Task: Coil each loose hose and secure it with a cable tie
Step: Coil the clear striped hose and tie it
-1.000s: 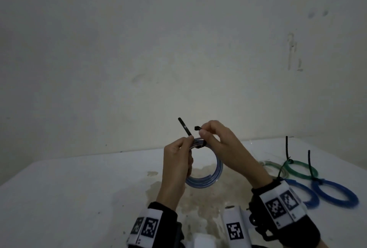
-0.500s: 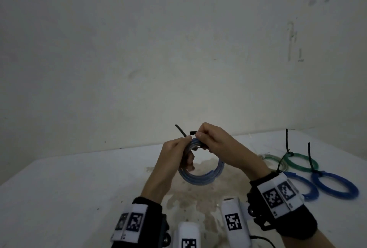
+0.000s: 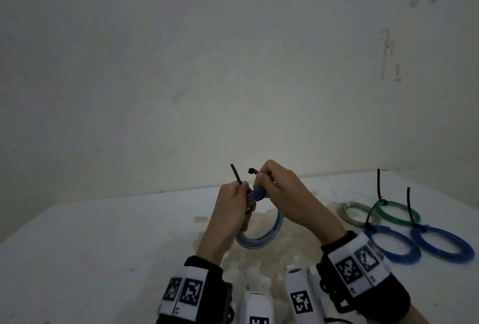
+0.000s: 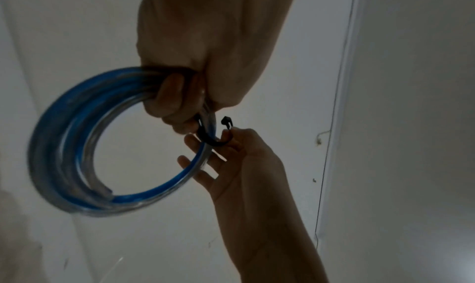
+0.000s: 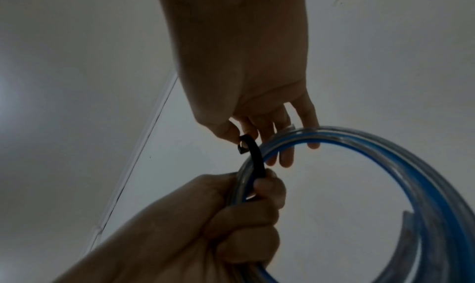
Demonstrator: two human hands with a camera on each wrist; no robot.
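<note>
1. Left hand is gripping the blue hose coil and the cable tie tail, fingers curled, above the table near edge.
2. Right hand is pinching the tie head; other fingers are loosely extended.

Bare room w/ a stained white table against a scuffed plain wall; prob. a makeshift workspace.

Hose coils total five. One blue-and-clear plastic hose coil is held above the white table. Right of it lie four: two blue hose coils, one green hose coil, one pale grey-clear hose coil. Black plastic cable ties: four.
</note>
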